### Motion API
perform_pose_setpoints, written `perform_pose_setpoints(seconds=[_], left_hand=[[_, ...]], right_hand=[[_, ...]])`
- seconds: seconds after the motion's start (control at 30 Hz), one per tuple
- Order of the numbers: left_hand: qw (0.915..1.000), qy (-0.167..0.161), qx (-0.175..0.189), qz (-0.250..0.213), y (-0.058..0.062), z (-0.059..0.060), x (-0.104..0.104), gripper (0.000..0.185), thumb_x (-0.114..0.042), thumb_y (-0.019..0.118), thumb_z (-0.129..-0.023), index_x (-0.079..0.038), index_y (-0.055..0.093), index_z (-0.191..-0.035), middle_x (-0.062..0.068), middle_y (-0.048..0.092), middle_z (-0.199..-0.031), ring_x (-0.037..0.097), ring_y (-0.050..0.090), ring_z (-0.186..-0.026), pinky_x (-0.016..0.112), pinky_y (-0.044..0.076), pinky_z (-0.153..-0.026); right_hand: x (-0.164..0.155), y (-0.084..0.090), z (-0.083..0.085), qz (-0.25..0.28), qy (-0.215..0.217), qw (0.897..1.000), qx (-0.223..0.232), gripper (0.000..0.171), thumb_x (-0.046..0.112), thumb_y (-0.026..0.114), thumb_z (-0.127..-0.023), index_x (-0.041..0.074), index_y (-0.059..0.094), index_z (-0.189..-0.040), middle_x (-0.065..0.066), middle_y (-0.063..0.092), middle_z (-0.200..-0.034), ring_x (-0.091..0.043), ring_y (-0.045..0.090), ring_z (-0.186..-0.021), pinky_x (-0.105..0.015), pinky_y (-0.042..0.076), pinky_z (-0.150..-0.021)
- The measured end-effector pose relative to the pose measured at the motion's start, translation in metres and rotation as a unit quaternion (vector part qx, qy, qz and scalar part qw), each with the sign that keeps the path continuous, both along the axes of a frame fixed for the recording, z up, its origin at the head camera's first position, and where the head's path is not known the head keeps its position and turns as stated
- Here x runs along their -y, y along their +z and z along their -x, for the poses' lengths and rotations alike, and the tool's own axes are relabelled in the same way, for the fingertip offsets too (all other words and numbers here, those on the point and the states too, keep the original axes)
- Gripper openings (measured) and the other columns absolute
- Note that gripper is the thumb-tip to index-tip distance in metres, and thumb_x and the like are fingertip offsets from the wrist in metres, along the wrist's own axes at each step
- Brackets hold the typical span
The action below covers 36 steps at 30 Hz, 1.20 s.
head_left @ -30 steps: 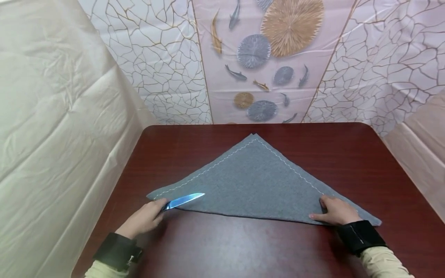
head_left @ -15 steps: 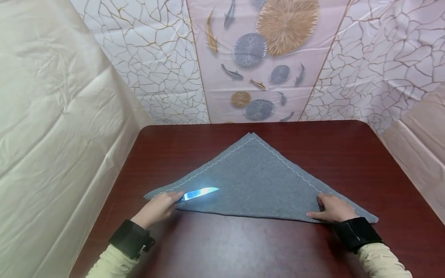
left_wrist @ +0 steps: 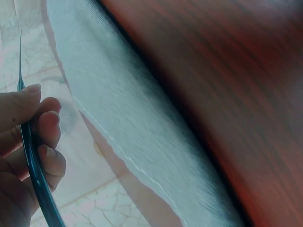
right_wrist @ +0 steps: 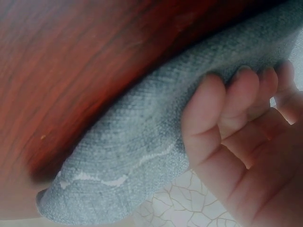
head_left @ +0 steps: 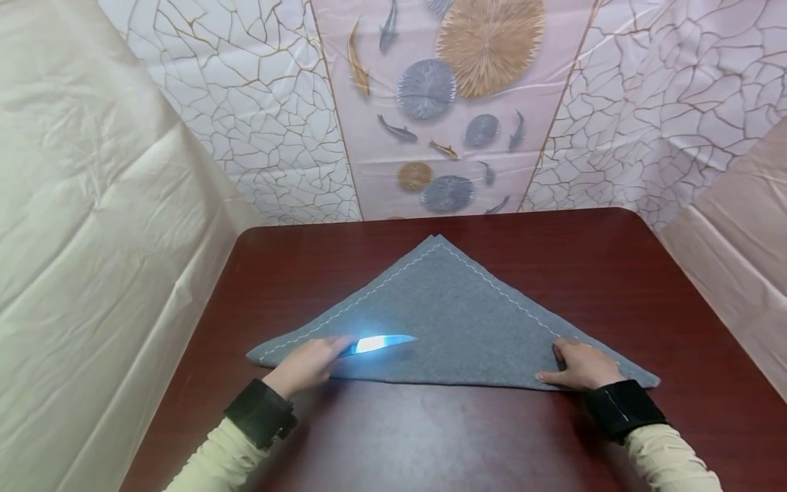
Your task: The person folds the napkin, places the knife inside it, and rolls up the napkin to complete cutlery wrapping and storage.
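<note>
We see a dark red table (head_left: 430,437) with a grey cloth (head_left: 455,321) folded into a triangle, its long edge toward us and its point toward the patterned wall (head_left: 258,116). Our right hand (head_left: 581,365) rests on the cloth near its right corner, fingers slightly bent and pressing it down. Our left hand (head_left: 307,362) sits near the left corner, fingers curled tight around a knife (head_left: 378,343) whose bright blade lies over the cloth, pointing right.
</note>
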<state>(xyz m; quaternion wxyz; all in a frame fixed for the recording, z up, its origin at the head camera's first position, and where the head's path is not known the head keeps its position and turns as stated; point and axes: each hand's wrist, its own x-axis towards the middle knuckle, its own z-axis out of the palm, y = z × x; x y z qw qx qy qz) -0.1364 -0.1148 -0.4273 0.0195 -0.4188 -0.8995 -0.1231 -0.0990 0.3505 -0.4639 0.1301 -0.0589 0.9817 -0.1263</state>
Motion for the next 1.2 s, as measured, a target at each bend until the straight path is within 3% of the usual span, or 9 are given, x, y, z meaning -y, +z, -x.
perform_pose_setpoints(seconds=[0.23, 0.67, 0.97, 1.2], left_hand=[[0.9994, -0.028, 0.017, -0.009, 0.001, 0.004, -0.019, 0.042, 0.002, 0.062, -0.082, 0.001, 0.05, -0.123, 0.01, 0.062, -0.107, 0.019, 0.061, -0.093, 0.035, 0.048, -0.08], [0.9986, -0.05, -0.01, -0.013, -0.002, 0.008, -0.052, 0.037, -0.003, 0.062, -0.084, -0.001, 0.053, -0.12, 0.007, 0.062, -0.102, 0.015, 0.06, -0.082, 0.03, 0.05, -0.072], [0.9979, -0.064, -0.003, 0.006, -0.002, 0.012, -0.076, 0.036, -0.006, 0.061, -0.085, -0.004, 0.053, -0.121, 0.005, 0.061, -0.097, 0.013, 0.059, -0.077, 0.028, 0.049, -0.067], [0.9966, -0.078, -0.019, 0.02, -0.003, 0.012, -0.092, 0.035, -0.006, 0.06, -0.086, -0.004, 0.054, -0.12, 0.006, 0.061, -0.098, 0.016, 0.061, -0.082, 0.029, 0.049, -0.07]], right_hand=[[-0.002, 0.0, -0.001, 0.009, 0.004, 1.0, -0.017, 0.053, 0.055, 0.071, -0.067, 0.011, 0.042, -0.071, -0.001, 0.036, -0.061, -0.014, 0.035, -0.053, -0.029, 0.026, -0.051], [-0.003, 0.0, -0.005, 0.002, 0.005, 0.999, -0.034, 0.051, 0.05, 0.074, -0.066, 0.009, 0.045, -0.074, -0.001, 0.038, -0.064, -0.016, 0.036, -0.056, -0.031, 0.029, -0.052], [-0.001, 0.001, -0.006, 0.006, 0.007, 0.999, -0.037, 0.05, 0.049, 0.074, -0.067, 0.009, 0.045, -0.074, -0.001, 0.04, -0.064, -0.015, 0.036, -0.056, -0.031, 0.029, -0.053], [-0.003, 0.001, -0.006, 0.003, -0.002, 0.999, -0.032, 0.051, 0.05, 0.074, -0.066, 0.009, 0.047, -0.075, -0.001, 0.041, -0.064, -0.016, 0.038, -0.056, -0.032, 0.031, -0.052]])
